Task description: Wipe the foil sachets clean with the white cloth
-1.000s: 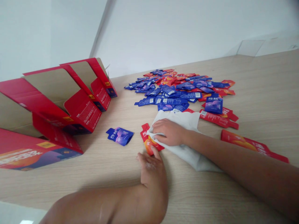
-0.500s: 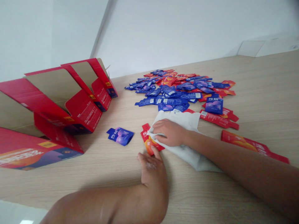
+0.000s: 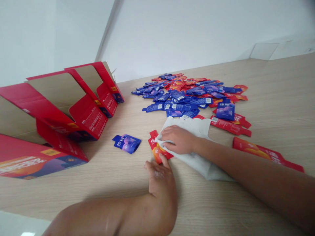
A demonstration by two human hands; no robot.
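My right hand (image 3: 178, 139) presses a white cloth (image 3: 189, 131) down onto a red and orange sachet (image 3: 157, 149), whose spout end pokes out at the cloth's left edge. My left hand (image 3: 159, 177) rests on the wooden table (image 3: 221, 203) just below that sachet, its fingertips at or near the sachet's lower edge. It holds nothing that I can see. A separate blue sachet (image 3: 127, 143) lies flat to the left of both hands.
A large pile of blue and red spouted sachets (image 3: 182, 95) spreads across the table beyond my hands. A long red sachet (image 3: 265, 154) lies to the right. Several open red cardboard boxes (image 3: 86, 98) stand at the left, and white walls rise behind.
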